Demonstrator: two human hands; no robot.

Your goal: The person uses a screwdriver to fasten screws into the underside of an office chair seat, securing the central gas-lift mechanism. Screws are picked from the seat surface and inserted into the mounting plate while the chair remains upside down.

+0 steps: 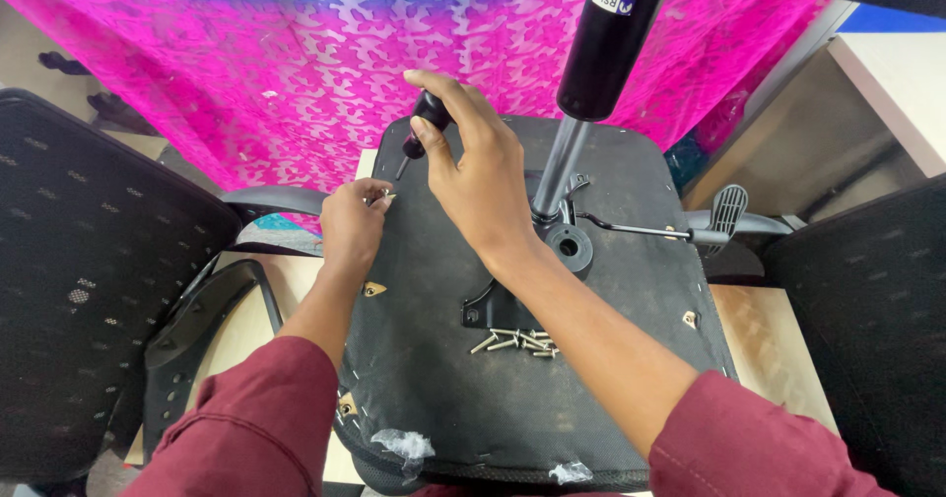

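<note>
- Black-handled screwdriver [422, 131], wrapped in the fingers of the right hand [478, 177] at upper centre of the frame, its thin shaft slanting down and left.
- The left hand [352, 226], just left of centre, is pinched shut on a small metal screw [382, 198] right at the driver's tip.
- Both hands work at the upper left edge of an upturned chair seat [493, 398], its underside dark, dusty fabric stapled round the rim.
- A loose heap of pale screws [514, 341] lies on the seat at centre, beside the black metal bracket [493, 310].
- A black gas cylinder [611, 34] rises to the top edge, a small white label near its top.
- Pink patterned cloth [246, 73] fills the upper frame.
</note>
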